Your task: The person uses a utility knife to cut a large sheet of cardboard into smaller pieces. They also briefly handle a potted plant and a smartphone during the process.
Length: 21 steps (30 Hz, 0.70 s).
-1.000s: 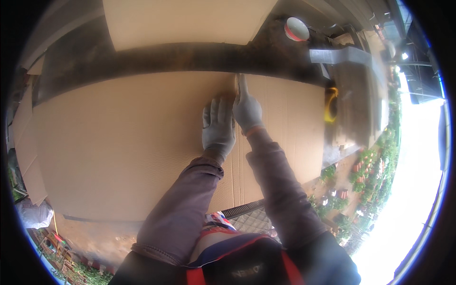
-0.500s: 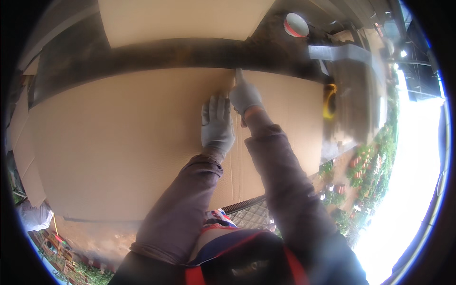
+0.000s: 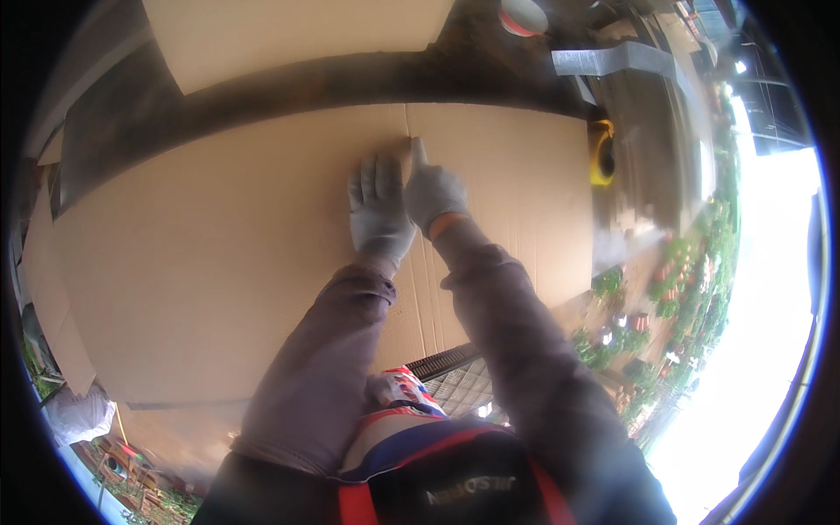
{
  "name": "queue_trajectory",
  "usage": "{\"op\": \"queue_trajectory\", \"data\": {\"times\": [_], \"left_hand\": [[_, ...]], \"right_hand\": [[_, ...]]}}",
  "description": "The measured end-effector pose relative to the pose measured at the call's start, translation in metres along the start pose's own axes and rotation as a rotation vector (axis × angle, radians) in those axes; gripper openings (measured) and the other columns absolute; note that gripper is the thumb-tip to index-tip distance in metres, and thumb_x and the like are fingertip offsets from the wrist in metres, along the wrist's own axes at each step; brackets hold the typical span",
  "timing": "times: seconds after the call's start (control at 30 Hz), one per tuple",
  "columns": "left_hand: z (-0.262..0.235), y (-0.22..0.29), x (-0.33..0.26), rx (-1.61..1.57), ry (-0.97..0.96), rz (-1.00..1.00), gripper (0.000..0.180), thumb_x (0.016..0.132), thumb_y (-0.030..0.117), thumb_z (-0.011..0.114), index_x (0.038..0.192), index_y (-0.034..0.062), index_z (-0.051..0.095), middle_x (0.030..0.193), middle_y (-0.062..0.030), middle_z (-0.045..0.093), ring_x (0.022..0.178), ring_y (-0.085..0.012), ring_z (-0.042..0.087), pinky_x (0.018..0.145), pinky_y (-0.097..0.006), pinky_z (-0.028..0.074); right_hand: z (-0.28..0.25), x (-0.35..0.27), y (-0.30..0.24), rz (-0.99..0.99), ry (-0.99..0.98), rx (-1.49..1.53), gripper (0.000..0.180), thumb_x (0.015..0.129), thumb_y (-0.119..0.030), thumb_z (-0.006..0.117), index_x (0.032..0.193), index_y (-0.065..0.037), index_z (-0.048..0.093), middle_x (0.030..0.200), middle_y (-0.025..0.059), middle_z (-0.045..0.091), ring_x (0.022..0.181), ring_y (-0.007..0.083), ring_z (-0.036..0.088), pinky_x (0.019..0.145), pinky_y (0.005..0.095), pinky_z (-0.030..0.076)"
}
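A large brown cardboard sheet (image 3: 219,236) lies before me, with long crease lines running from its far edge toward me. My left hand (image 3: 382,214), in a grey glove, presses flat on the sheet just left of a crease, fingers stretched away from me. Right beside it, my right hand (image 3: 435,191), also gloved, rests over the crease line. Its index finger points toward the far edge while the other fingers curl under the palm. Whatever those curled fingers hold is hidden beneath the hand.
Beyond a dark surface (image 3: 350,79) lies another cardboard sheet (image 3: 297,35). A white bowl with a red band (image 3: 523,17) stands at the far right. A yellow round object (image 3: 602,153) sits by the sheet's right edge. Potted plants (image 3: 643,324) stand lower right; a white bag (image 3: 79,416) lower left.
My right hand has drawn back toward me along the crease, from the sheet's far edge to beside my left hand. The left hand stays flat on the sheet. The whole view has shifted slightly.
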<state>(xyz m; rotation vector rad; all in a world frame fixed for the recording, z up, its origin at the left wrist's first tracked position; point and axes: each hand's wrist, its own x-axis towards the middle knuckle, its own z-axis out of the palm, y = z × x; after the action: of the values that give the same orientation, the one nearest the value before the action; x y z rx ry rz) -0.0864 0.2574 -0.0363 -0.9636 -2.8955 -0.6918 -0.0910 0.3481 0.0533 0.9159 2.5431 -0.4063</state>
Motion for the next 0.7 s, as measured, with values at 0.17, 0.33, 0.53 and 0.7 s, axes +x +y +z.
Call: {"op": "queue_trajectory", "data": {"times": [0.17,0.33,0.53,0.7], "left_hand": [[0.002,-0.004,0.001,0.088,-0.021,0.075,0.060,0.087,0.026,0.055,0.139,0.0001,0.040,0.146,-0.0188,0.039,0.140,-0.0352,0.030,0.116,-0.052,0.018],[-0.004,-0.001,0.000,0.041,0.072,0.086,0.052,0.090,0.026,0.053,0.134,-0.0001,0.048,0.145,-0.0163,0.040,0.139,-0.0351,0.031,0.116,-0.052,0.019],[-0.004,-0.002,0.003,0.096,0.104,0.096,0.046,0.091,0.022,0.049,0.132,0.0006,0.052,0.144,-0.0137,0.044,0.138,-0.0341,0.034,0.118,-0.050,0.020],[0.002,-0.007,0.003,0.095,0.133,0.133,0.046,0.091,0.020,0.047,0.133,0.0018,0.052,0.143,-0.0146,0.045,0.137,-0.0340,0.035,0.117,-0.050,0.021]], "right_hand": [[0.009,-0.033,0.012,0.013,-0.041,-0.010,0.070,0.086,-0.013,0.049,0.151,-0.008,0.024,0.090,0.0257,0.069,0.084,0.0424,0.068,0.075,0.0497,0.053],[0.026,-0.071,0.031,-0.022,-0.044,0.089,0.070,0.084,-0.009,0.047,0.150,-0.008,0.024,0.081,0.0246,0.068,0.076,0.0420,0.068,0.069,0.0500,0.053],[0.057,-0.138,0.048,0.023,-0.073,0.019,0.073,0.082,-0.005,0.047,0.151,-0.011,0.022,0.076,0.0234,0.067,0.071,0.0410,0.067,0.065,0.0499,0.053],[0.086,-0.234,0.074,0.062,-0.184,0.004,0.073,0.083,-0.005,0.047,0.151,-0.011,0.022,0.074,0.0213,0.067,0.068,0.0383,0.067,0.063,0.0497,0.052]]}}
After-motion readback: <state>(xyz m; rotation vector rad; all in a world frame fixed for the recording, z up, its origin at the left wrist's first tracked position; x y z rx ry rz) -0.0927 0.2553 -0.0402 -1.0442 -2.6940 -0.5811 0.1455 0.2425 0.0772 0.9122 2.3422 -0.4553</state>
